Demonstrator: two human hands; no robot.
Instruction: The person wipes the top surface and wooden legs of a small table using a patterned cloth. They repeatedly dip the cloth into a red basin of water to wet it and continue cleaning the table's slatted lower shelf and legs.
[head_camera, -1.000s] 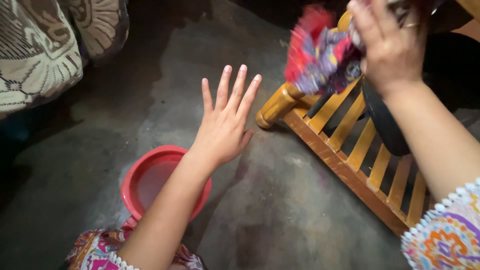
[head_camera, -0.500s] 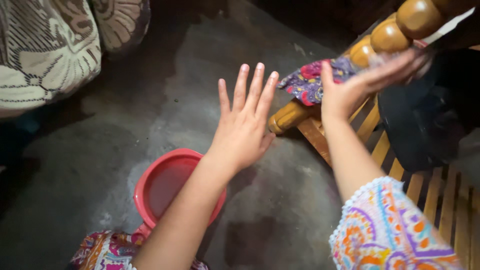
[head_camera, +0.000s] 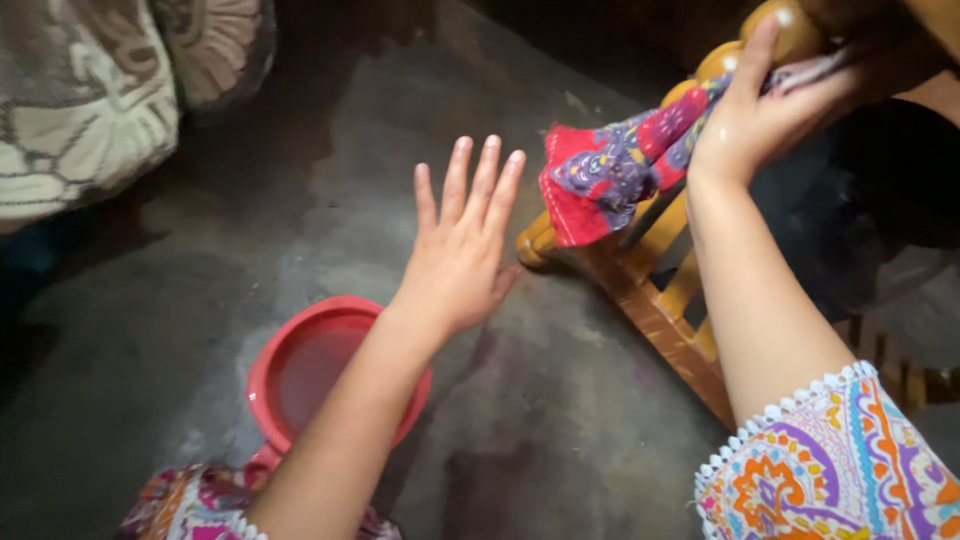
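My right hand (head_camera: 770, 110) grips a red and purple patterned cloth (head_camera: 605, 175) and presses it against the turned post of a yellow-brown wooden frame (head_camera: 660, 300). The cloth's loose end hangs down over the frame's lower corner. My left hand (head_camera: 460, 245) hovers flat in mid-air with fingers spread, holding nothing, left of the cloth and above a red plastic basin (head_camera: 275, 350) on the floor.
The concrete floor (head_camera: 560, 430) is dark and stained. Patterned cream cushions (head_camera: 85, 110) lie at the upper left. A dark round object (head_camera: 850, 230) rests on the frame's slats behind my right arm. Patterned fabric (head_camera: 190, 500) shows at the bottom edge.
My right hand has moved the cloth along the wooden post, and the cloth's end now hangs lower. My left hand has stayed spread above the basin, shifting slightly left.
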